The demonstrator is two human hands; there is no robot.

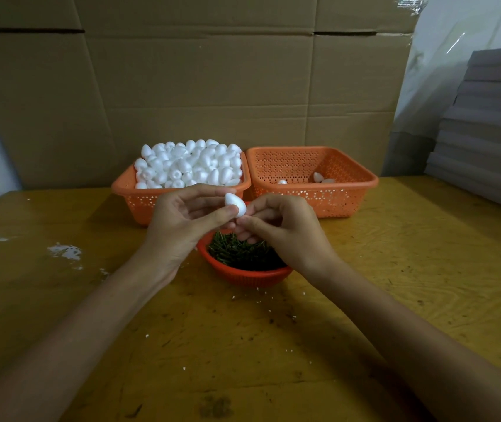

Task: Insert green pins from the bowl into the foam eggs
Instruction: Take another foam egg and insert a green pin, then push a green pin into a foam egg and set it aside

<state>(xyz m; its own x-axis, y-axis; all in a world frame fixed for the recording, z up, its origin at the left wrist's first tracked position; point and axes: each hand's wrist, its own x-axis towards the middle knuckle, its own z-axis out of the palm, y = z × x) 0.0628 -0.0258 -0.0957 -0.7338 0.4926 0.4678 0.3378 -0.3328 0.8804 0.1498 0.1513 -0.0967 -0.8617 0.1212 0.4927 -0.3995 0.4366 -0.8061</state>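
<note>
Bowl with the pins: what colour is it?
The bowl is orange-red; the head view shows it best, along its near rim.

We see a yellow, worn wooden surface (395,269) flecked with white crumbs (66,251). At its far edge stand two orange perforated plastic baskets, left (127,190) and right (334,205), side by side. Brown cardboard sheets (212,86) rise behind them, and a stack of grey boards (486,132) sits at the right.
</note>
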